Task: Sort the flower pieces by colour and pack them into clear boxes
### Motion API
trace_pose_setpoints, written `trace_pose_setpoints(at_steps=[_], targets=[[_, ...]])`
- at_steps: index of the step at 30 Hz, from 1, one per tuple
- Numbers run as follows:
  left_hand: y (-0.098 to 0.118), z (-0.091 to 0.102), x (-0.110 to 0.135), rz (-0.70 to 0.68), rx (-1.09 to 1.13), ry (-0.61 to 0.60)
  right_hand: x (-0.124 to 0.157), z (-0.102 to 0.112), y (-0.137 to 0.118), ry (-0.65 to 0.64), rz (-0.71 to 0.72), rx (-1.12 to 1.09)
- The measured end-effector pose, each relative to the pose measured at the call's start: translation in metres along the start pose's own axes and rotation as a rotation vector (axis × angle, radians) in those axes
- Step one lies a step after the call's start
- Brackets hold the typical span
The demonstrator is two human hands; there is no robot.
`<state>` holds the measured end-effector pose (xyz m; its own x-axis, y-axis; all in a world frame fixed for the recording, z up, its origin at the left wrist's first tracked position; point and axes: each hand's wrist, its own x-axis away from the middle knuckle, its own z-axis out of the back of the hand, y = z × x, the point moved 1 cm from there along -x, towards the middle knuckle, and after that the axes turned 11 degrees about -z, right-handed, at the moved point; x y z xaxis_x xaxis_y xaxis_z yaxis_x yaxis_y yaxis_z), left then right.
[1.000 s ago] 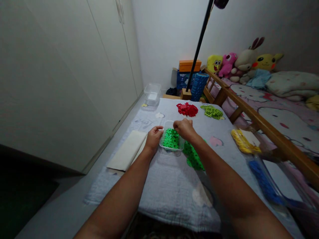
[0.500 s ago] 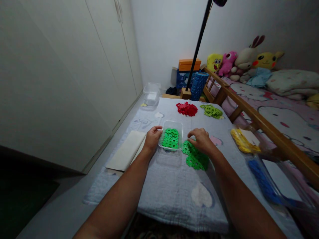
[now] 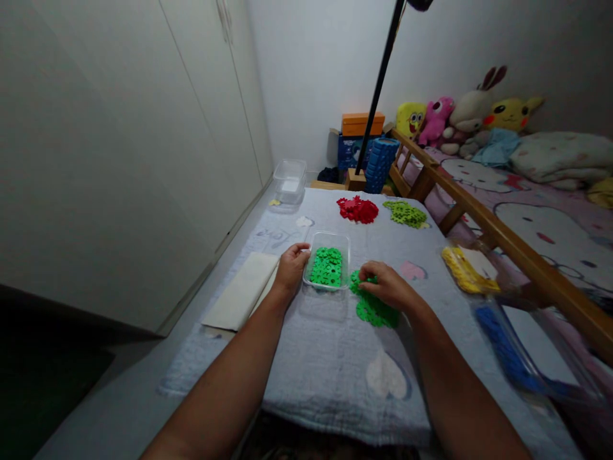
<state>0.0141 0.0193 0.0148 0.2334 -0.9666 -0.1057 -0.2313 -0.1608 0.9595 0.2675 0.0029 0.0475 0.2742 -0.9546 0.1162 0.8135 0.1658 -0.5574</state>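
Note:
A clear plastic container [image 3: 327,237], partly filled with green snowflake discs [image 3: 327,267], stands on the cloth-covered table. My left hand [image 3: 292,267] grips the left side of its rim, thumb and fingers closed on the edge. Just right of the container lies a loose pile of green snowflake discs [image 3: 376,312]. Over that pile, my right hand [image 3: 385,284] has its fingers drawn together in a pinch at the pile's upper part. What sits between those fingertips, if anything, is hidden by the hand.
Red discs [image 3: 357,209] and lime-green discs [image 3: 405,214] lie in piles at the far side. Clear containers [image 3: 290,176] stand at back left. Folded cream cloth [image 3: 242,291] lies left. Yellow pieces [image 3: 467,271] and blue pieces [image 3: 502,348] sit in containers beside the wooden bed rail [image 3: 479,220].
My right hand has lowered slightly onto the green pile and its fingers have closed together. My left hand stays on the container's rim. The whole view has shifted a little.

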Motion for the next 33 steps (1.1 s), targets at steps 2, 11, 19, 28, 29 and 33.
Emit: trace_pose_setpoints(at_steps=[2,11,19,28,29,33], targets=[[0.0,0.0,0.0,-0.003,-0.001,0.0,-0.002,0.01,0.002,-0.038,-0.017,-0.17],[-0.001,0.0,0.0,0.011,0.017,0.019,-0.039,0.029,-0.061,0.117,0.102,0.023],[0.002,0.0,0.0,0.012,0.032,-0.002,-0.065,-0.004,-0.081,0.058,0.077,0.506],[0.001,0.0,0.0,0.026,0.042,-0.005,-0.041,0.014,-0.042,0.297,-0.085,0.396],[0.001,0.0,0.0,0.029,0.045,-0.002,-0.036,0.015,-0.036,0.282,-0.099,0.391],[-0.002,0.001,0.0,0.035,0.041,-0.005,-0.018,0.008,-0.015,0.159,-0.118,0.417]])
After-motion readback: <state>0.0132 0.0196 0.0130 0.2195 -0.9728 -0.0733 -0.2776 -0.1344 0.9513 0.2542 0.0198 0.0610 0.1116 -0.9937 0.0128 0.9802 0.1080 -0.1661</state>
